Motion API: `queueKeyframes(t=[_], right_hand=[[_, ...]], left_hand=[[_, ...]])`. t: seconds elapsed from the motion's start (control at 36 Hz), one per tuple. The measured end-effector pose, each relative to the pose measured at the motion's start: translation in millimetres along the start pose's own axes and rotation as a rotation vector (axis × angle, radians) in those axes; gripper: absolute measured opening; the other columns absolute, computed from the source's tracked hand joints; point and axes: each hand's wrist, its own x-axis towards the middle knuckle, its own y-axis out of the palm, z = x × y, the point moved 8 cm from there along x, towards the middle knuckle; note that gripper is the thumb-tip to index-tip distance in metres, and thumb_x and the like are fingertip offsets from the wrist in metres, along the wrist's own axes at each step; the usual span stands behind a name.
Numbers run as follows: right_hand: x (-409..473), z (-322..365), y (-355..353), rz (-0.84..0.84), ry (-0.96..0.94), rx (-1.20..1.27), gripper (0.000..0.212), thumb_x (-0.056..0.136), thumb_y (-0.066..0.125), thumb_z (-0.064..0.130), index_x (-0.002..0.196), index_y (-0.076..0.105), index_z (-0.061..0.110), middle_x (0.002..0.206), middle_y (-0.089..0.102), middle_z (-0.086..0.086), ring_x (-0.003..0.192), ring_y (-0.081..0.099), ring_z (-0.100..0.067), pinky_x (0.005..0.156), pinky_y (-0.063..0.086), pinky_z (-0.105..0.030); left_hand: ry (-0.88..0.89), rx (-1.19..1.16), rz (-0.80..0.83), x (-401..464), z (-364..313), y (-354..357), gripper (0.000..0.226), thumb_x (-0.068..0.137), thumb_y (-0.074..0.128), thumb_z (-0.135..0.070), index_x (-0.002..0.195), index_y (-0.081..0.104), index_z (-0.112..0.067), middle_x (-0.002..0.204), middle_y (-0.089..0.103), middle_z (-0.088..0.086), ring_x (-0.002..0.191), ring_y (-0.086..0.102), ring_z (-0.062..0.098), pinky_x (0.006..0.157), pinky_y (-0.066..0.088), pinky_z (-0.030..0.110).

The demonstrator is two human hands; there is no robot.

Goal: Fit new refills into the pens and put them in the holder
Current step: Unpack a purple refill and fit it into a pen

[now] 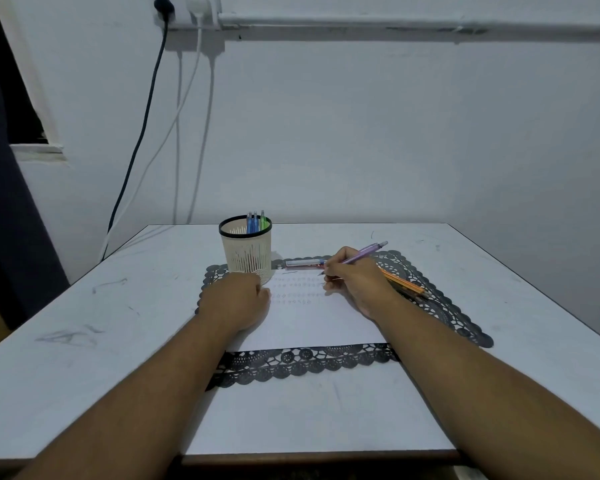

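My right hand (357,278) grips a purple pen (364,252) in a writing hold, its tip touching the white sheet of paper (312,323). Faint rows of small marks run across the sheet's upper part. My left hand (238,299) rests on the paper's left edge with its fingers curled and nothing in it, just in front of the cream mesh pen holder (246,252). Three pens (255,221), two blue and one green, stand in the holder. A flat refill packet (303,263) lies beyond the paper. Several orange pens (404,284) lie to the right, partly hidden by my right hand.
A dark lace placemat (291,367) lies under the paper on the white table (101,341). The table's far edge meets a pale wall, where cables (142,133) hang from sockets at the upper left. The table's near edge is close to my body.
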Motion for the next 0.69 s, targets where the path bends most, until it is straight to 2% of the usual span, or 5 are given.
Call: queueKeyframes(t=[0.14,0.31,0.39,0.5,0.69], right_hand=[[-1,1,-2,-0.017,0.034,0.041,0.019,0.095,0.057,-0.010,0.082,0.060,0.003,0.080,0.063,-0.017,0.062,0.065,-0.027,0.068,0.062,-0.036],[-4,0,-3,-0.053,0.090,0.147,0.014,0.096,0.053,-0.004,0.089,0.065,-0.004,0.084,0.058,-0.017,0.071,0.062,-0.028,0.078,0.062,-0.045],[-5,3,-1,-0.035,0.089,0.152,0.010,0.097,0.052,-0.006,0.097,0.061,-0.002,0.086,0.061,-0.020,0.072,0.064,-0.030,0.080,0.063,-0.048],[-5,6,-1,-0.019,0.052,0.109,0.013,0.098,0.061,-0.005,0.107,0.055,0.003,0.088,0.069,-0.021,0.069,0.068,-0.028,0.074,0.064,-0.044],[-3,1,-5,-0.087,0.031,0.097,0.018,0.100,0.063,0.002,0.115,0.052,0.002,0.103,0.073,-0.028,0.069,0.070,-0.030,0.067,0.064,-0.042]], left_hand=[[-0.028,-0.129,-0.286,-2,7,-39,0.035,0.097,0.050,-0.031,0.066,0.055,-0.016,0.062,0.057,-0.002,0.061,0.054,0.017,0.053,0.038,0.028],[0.013,-0.236,-0.496,-12,4,-60,0.030,0.097,0.054,-0.027,0.069,0.047,-0.019,0.062,0.051,-0.003,0.058,0.049,0.016,0.049,0.030,0.030],[0.049,-0.406,-0.592,-15,4,-65,0.008,0.094,0.059,-0.020,0.094,0.051,-0.021,0.087,0.056,-0.005,0.077,0.054,0.019,0.060,0.041,0.035],[0.008,-0.543,-0.698,-19,13,-64,0.050,0.087,0.065,-0.012,0.131,0.043,-0.012,0.126,0.049,0.009,0.115,0.046,0.029,0.096,0.044,0.048],[-0.091,-0.684,-0.624,-12,22,-49,0.083,0.086,0.073,-0.016,0.154,0.026,-0.018,0.148,0.036,0.013,0.134,0.033,0.032,0.105,0.024,0.034]])
